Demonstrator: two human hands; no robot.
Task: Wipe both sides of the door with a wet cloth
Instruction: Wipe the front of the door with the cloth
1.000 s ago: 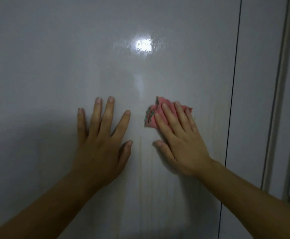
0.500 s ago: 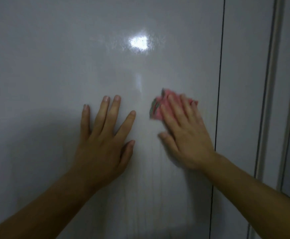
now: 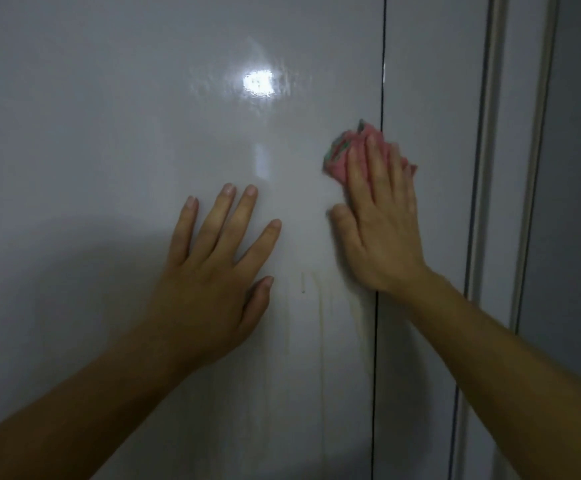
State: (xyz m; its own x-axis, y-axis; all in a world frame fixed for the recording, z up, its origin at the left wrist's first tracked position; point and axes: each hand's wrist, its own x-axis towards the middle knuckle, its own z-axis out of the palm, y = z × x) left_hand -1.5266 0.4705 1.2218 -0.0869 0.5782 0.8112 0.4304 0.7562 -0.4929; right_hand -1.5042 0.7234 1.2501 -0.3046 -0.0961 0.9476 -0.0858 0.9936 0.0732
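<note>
Head view: the glossy door point(image 3: 109, 133) fills the frame. The left hand point(image 3: 213, 282) rests flat on it, fingers point(image 3: 213, 220) spread. The right hand point(image 3: 382, 237), fingers straight and close together, presses the pink cloth point(image 3: 342, 157) at the door's right edge. Vertical yellowish drip streaks point(image 3: 321, 313) lie below the cloth, nearer the right hand.
</note>
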